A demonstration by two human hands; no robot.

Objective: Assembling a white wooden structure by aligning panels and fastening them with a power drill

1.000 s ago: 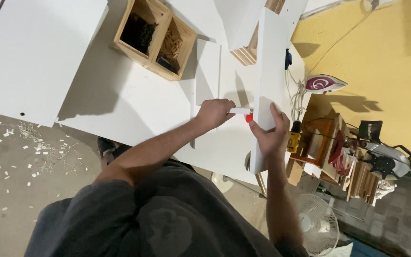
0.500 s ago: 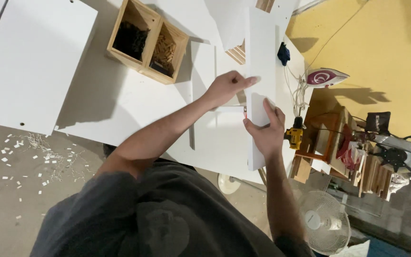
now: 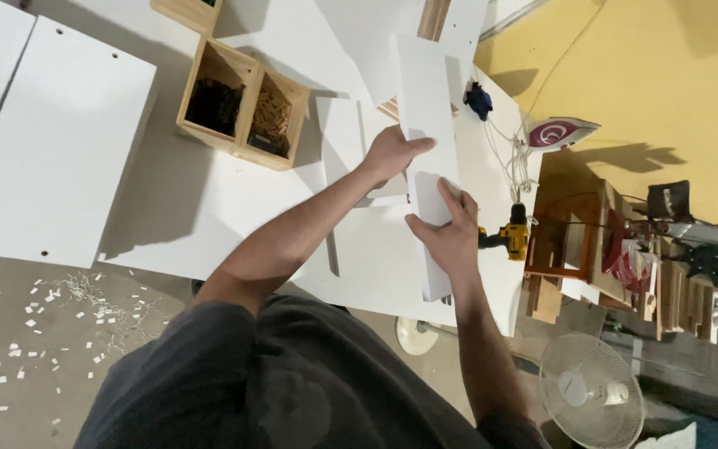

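Observation:
A long narrow white panel [image 3: 427, 91] lies across the white worktable [image 3: 209, 208], running from the far side towards me. My left hand [image 3: 392, 154] grips its left edge near the middle, thumb on top. Lower down, my right hand [image 3: 446, 231] wraps over the same panel with fingers spread on its face. Another flat white board [image 3: 344, 137] lies just left of the panel, partly under my left hand. No tool shows in either hand.
A wooden two-compartment box [image 3: 243, 108] with dark screws and wooden dowels stands left of the hands. A yellow drill [image 3: 508, 239] and a clothes iron [image 3: 560, 133] sit at the table's right edge. A big white panel [image 3: 51, 141] lies at left; a fan [image 3: 592, 391] stands on the floor.
A small red-tipped item seen between my hands one second ago is gone from sight. My left hand has moved onto the panel's edge, and both hands now hold the panel.

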